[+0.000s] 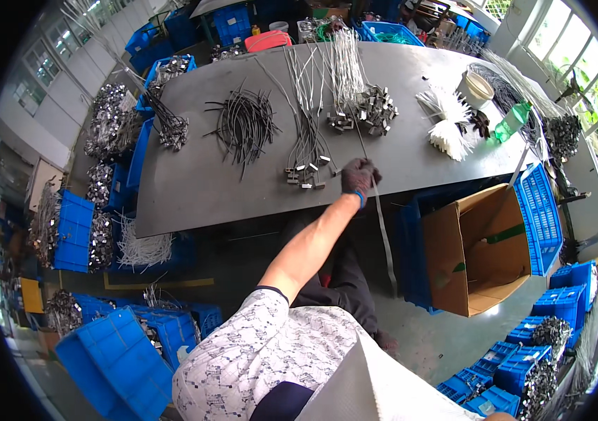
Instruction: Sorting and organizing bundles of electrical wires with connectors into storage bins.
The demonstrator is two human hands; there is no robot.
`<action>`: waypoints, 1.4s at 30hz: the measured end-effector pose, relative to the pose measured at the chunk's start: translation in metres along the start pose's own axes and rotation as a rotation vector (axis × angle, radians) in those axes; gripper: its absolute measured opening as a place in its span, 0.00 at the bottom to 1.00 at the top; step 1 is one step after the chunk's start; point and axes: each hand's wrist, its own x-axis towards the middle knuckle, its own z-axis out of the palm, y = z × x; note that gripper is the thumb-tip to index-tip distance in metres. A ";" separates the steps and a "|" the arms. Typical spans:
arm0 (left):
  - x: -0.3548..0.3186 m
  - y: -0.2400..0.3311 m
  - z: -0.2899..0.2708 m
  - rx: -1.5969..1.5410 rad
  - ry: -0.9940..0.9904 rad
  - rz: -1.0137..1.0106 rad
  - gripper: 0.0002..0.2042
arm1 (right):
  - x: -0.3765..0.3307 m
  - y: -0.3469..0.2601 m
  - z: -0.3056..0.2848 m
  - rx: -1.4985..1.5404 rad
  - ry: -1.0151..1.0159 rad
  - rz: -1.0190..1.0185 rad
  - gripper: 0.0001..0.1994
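Observation:
My left hand [360, 176], in a dark glove with a blue band at the wrist, is closed over the table's near edge. A long, thin grey strip [384, 235] runs from its fingers down past the edge towards the floor. Beyond the hand lies a heap of small metal blocks [377, 111] with pale strands; left of it, several silvery blocks [306, 173] have dark strands attached. A brownish shape [386, 342] by my leg looks like my gloved right hand, mostly covered by white cloth; its fingers cannot be made out.
On the grey table [193, 193] lie loose black strips [246, 126], white strips [446, 126], a green bottle [513, 122] and a pale bowl [476, 88]. An open cardboard box [446, 249] in a blue crate stands at the right edge. Blue crates [74, 230] of metal pieces line the left.

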 end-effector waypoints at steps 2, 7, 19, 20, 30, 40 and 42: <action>0.013 0.012 -0.028 0.077 -0.053 0.067 0.04 | 0.007 0.034 0.028 -0.012 0.126 0.038 0.14; 0.049 0.044 -0.082 0.276 -0.163 0.156 0.08 | 0.026 0.084 0.025 -0.163 0.154 -0.277 0.14; -0.078 0.008 -0.062 0.445 -0.385 -0.040 0.10 | 0.136 -0.218 -0.225 0.905 0.870 -0.868 0.17; -0.082 0.003 -0.072 0.390 -0.366 -0.057 0.11 | 0.148 -0.228 -0.227 0.905 0.863 -0.875 0.17; -0.013 0.022 -0.117 0.577 -0.181 0.131 0.15 | 0.256 -0.304 -0.246 1.006 0.534 -0.772 0.28; 0.067 0.092 -0.239 1.292 0.320 0.362 0.15 | 0.339 -0.324 -0.426 0.302 0.885 -0.302 0.30; 0.077 0.094 -0.302 1.580 0.594 0.592 0.17 | 0.372 -0.324 -0.439 0.254 0.934 -0.309 0.29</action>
